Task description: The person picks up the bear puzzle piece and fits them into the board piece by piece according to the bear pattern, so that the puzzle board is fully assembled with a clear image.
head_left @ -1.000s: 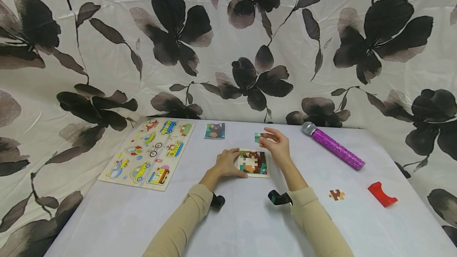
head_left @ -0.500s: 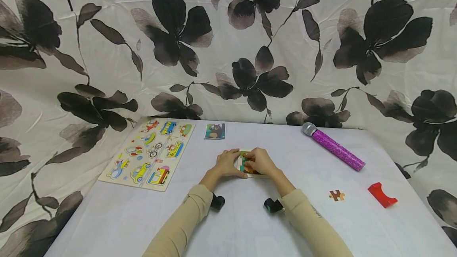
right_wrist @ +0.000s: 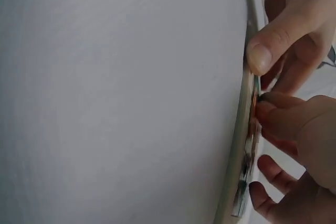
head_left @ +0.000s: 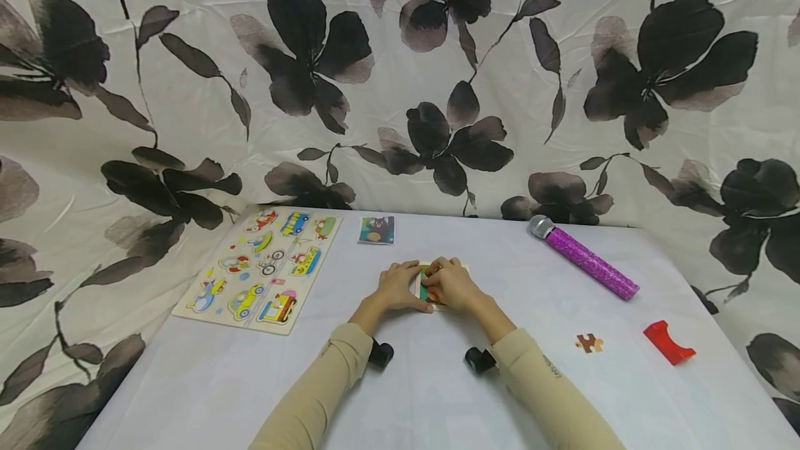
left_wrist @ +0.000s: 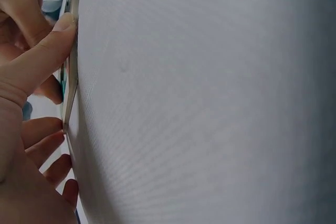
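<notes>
A small framed jigsaw puzzle (head_left: 423, 292) with a bear picture lies flat on the table, largely covered by the hands. My left hand (head_left: 396, 287) grips its left side, the thumb (left_wrist: 64, 23) on the near edge in the left wrist view and the fingers spread along the frame. Over the puzzle, my right hand (head_left: 455, 283) pinches a green puzzle piece against the picture; fingers hide the piece in the head view. Fingertips of the right hand (right_wrist: 310, 135) meet the puzzle's face in the right wrist view. One loose brown puzzle piece (head_left: 589, 342) lies to the right.
A vehicle peg puzzle board (head_left: 256, 269) lies at the left. Behind the hands is a bear picture card (head_left: 376, 230). A glittery purple microphone (head_left: 584, 257) and a red curved block (head_left: 669, 342) lie at the right. A floral curtain hangs behind the table's far edge.
My right hand has come down and left with the green piece, from above the puzzle's far right corner onto the puzzle. Its fingers shift slightly there; the left hand stays put.
</notes>
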`<state>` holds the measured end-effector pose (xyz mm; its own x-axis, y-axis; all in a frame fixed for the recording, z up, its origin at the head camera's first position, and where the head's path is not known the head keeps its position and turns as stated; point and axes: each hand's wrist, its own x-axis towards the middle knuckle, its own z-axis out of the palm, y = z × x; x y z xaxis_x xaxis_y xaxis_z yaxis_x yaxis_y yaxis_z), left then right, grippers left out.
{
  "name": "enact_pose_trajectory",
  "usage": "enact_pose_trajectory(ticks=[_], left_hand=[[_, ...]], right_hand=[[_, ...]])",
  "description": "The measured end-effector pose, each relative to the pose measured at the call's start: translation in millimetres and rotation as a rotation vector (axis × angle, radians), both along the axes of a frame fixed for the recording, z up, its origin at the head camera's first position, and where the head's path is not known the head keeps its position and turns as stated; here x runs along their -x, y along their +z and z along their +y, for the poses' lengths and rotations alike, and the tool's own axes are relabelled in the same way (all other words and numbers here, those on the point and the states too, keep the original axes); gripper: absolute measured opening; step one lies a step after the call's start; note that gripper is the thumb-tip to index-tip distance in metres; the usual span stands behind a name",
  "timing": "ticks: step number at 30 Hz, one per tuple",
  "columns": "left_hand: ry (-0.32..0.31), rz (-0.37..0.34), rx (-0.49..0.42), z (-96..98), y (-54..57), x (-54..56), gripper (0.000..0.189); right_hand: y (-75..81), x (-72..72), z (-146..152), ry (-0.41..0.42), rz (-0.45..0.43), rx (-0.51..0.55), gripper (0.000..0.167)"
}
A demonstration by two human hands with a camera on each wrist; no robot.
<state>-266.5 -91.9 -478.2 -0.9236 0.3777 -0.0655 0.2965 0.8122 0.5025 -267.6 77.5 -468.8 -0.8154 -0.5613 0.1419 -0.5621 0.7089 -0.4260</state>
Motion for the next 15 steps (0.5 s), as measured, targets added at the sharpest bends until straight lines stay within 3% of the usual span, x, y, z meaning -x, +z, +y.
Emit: enact_pose_trajectory(ticks=[5,10,15], left_hand=[[0.005,-0.006,-0.007,-0.8,-2.2,0.2,0.094],[0.003,0.004,-0.01,-0.5,-2.9,0.8,0.094],[-0.002,0.001,-0.002,1.1,-2.4,1.3,0.094]], right_hand=[[-2.0,1.1,-0.6,0.009,-0.004,-0.004,0.02],[0.9,0.7,-4.1,-0.045,-0.016,-0.024,0.017],[5.5,-1.2,-2.7,-0.062,-0.053,0.046,0.014]])
